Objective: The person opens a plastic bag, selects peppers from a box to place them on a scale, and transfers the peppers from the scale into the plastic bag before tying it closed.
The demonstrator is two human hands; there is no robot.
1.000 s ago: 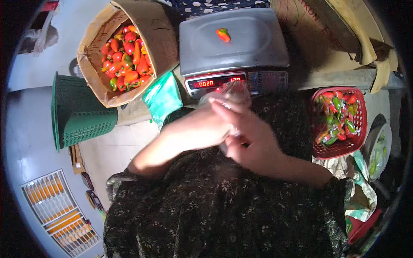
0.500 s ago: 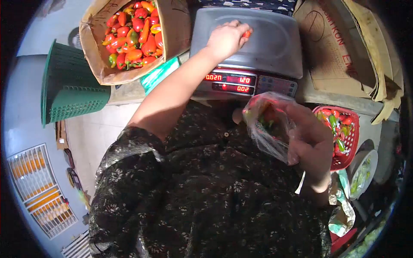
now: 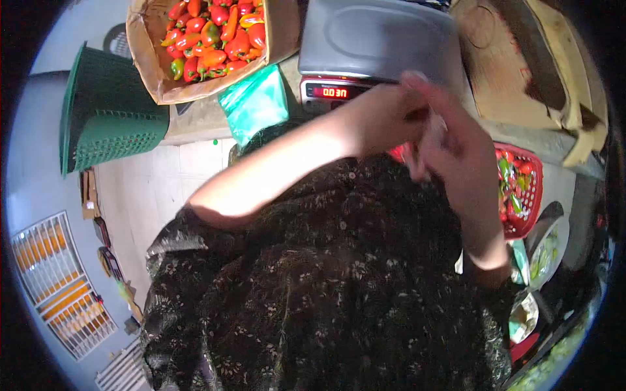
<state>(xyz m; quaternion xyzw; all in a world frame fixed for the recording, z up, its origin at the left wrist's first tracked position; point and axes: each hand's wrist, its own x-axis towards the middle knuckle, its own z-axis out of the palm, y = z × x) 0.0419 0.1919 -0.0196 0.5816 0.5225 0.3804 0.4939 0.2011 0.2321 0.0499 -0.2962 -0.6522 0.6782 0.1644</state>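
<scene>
My right hand (image 3: 460,140) is closed on a clear plastic bag (image 3: 435,127), whose gathered film shows blurred between my hands. Red contents (image 3: 405,155) show through the lower part of the bag. My left hand (image 3: 398,114) reaches across to the bag and meets my right hand. Its fingers are smeared by motion and partly hidden, so its grip cannot be made out. Behind them stands a scale with a grey pan (image 3: 385,39) and a lit red display (image 3: 334,92).
A cardboard box (image 3: 147,75) of red and orange peppers (image 3: 218,36) stands left of the scale, near a green plastic packet (image 3: 257,101). A green basket (image 3: 114,124) is farther left. At right are a cardboard carton (image 3: 499,72) and a red basket (image 3: 531,208) of peppers.
My left hand has left the scale pan, where it held a small red piece, and come to the bag. The bag's open mouth is now gathered. The display reading has changed.
</scene>
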